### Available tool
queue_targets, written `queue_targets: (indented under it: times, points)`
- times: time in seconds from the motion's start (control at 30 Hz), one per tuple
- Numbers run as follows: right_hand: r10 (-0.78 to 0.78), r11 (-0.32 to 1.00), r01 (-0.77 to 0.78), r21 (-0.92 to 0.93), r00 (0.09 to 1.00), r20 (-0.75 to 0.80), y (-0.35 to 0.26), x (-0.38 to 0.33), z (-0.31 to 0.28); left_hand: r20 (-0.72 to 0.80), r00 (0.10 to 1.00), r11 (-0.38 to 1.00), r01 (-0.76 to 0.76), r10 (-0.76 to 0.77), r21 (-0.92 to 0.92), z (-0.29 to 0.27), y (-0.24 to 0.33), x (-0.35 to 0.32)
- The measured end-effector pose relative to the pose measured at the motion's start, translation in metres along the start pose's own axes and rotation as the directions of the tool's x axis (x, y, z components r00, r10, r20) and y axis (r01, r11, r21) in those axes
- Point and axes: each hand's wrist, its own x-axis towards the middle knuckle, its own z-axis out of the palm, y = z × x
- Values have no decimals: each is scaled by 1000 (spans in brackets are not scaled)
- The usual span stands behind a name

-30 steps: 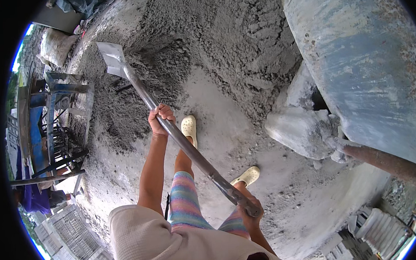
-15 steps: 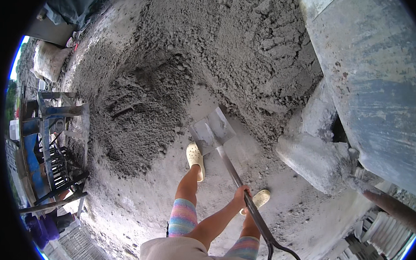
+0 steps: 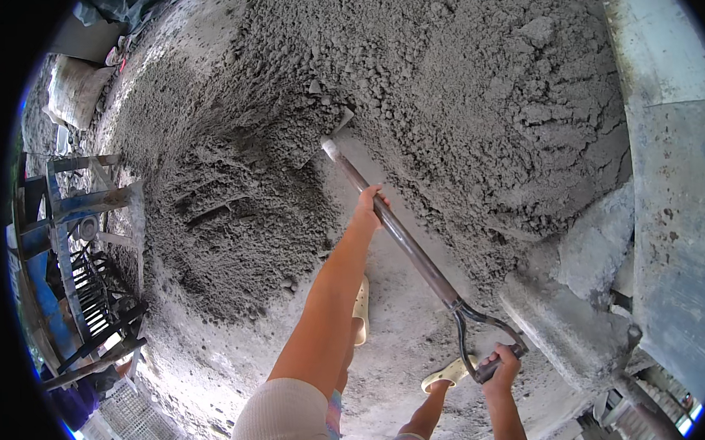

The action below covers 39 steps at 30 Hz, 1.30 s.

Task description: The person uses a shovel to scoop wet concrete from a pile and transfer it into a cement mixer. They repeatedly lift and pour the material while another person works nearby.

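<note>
- Left hand [image 3: 374, 202]: wrapped around the shaft [image 3: 413, 254] of the shovel, nearer the blade [image 3: 343, 121]
- Right hand [image 3: 502, 368]: clenched on the end grip [image 3: 487, 370]
- Shovel: slants over bare ground [image 3: 408, 316]; blade at the grey granular heap [image 3: 474, 112], mostly hidden by loose material

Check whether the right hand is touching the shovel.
Touching. The head view shows the right hand closed around the crossbar grip at the near end of the shovel, fingers wrapped over it.
</note>
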Motion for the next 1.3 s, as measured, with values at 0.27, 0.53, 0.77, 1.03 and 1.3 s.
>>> queue_targets:
  times: [0.27, 0.53, 0.77, 1.03, 1.3]
  points:
    - [-56, 989, 71, 128, 991, -119, 169, 51, -67, 44, 995, 957, -103, 94, 270, -72, -33, 34]
    - [-8, 990, 41, 133, 972, -236, 198, -36, -169, -32, 999, 935, 28, -17, 354, -148, -118, -20]
    - [-197, 979, 205, 13, 954, -228, 148, -79, -290, -38, 978, 972, 210, -207, 102, -158, -203, -115]
    - [-412, 907, 415, -73, 910, 52, 145, -93, -322, 35, 989, 989, 146, -145, -30, -197, -167, -197]
    - [-671, 36, 996, 79, -34, 741, 110, -137, -210, 422, 878, 938, -83, 228, -336, -242, -25, -265]
